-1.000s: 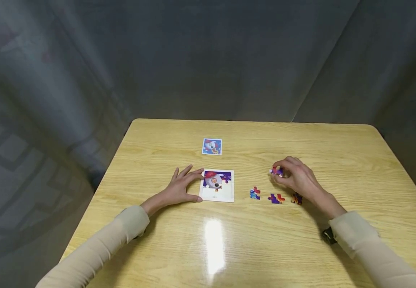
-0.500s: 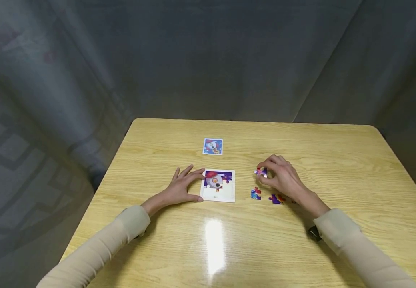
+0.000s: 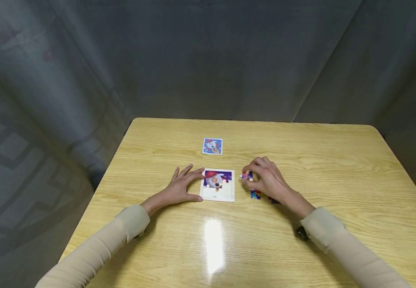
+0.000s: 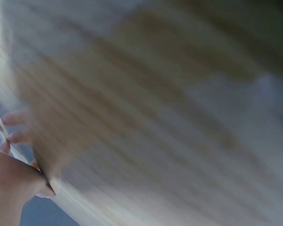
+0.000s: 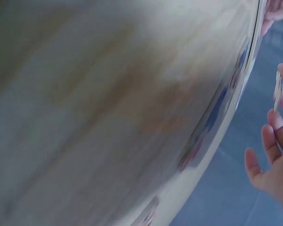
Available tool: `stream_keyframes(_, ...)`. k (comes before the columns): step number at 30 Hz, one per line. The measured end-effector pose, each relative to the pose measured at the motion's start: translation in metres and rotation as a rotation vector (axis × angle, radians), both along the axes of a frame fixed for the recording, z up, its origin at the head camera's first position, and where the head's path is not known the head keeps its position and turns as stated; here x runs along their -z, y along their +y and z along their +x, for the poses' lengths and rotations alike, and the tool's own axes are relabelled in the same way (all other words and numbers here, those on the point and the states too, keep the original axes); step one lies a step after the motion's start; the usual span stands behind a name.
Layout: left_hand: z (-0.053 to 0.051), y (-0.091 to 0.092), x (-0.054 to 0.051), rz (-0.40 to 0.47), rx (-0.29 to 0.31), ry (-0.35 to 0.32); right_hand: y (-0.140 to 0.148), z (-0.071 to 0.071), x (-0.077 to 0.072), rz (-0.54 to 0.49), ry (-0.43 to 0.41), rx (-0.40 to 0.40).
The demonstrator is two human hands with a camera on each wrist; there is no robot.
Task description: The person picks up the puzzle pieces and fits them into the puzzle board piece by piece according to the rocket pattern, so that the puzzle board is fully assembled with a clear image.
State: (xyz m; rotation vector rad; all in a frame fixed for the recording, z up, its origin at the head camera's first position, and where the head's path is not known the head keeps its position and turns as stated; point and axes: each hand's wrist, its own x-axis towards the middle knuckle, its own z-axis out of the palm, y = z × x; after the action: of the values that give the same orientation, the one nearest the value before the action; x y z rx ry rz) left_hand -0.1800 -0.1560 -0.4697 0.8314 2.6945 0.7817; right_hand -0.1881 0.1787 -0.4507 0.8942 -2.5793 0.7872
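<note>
My right hand (image 3: pixel 270 179) pinches a red and purple jigsaw piece (image 3: pixel 247 176) between thumb and index finger, just right of the white puzzle tray (image 3: pixel 226 197). In the right wrist view the piece (image 5: pixel 278 90) appears edge-on, raised off the table. Pieces showing a grey-white face and red hat (image 3: pixel 213 180) fill the tray's upper part; its lower part shows bare white. My left hand (image 3: pixel 177 189) rests at the tray's left side, index fingertip near the upper corner and thumb at the lower one, the other fingers spread.
A small picture card (image 3: pixel 212 146) lies behind the tray. Loose pieces lie under and beside my right hand, including a blue one (image 3: pixel 255 195) and a purple one (image 3: pixel 274 201), partly hidden. The wooden table (image 3: pixel 150 252) reaches back to a grey curtain (image 3: pixel 208 60).
My right hand has moved left toward the tray, carrying the jigsaw piece, and now covers some loose pieces. The left hand and tray have stayed in place.
</note>
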Motion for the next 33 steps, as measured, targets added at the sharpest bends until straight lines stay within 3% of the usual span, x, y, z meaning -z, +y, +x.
stream_keyframes(13,0.001,0.0,0.0,0.013,0.005,-0.008,-0.027,0.002,0.002,0.0,0.006,-0.079)
stream_keyframes(27,-0.001,0.001,0.0,0.002,0.007,0.02,-0.046,0.003,0.004,0.035,0.003,-0.076)
stream_keyframes(33,-0.001,0.001,-0.001,-0.013,0.002,0.003,-0.052,0.005,0.005,0.066,-0.043,-0.082)
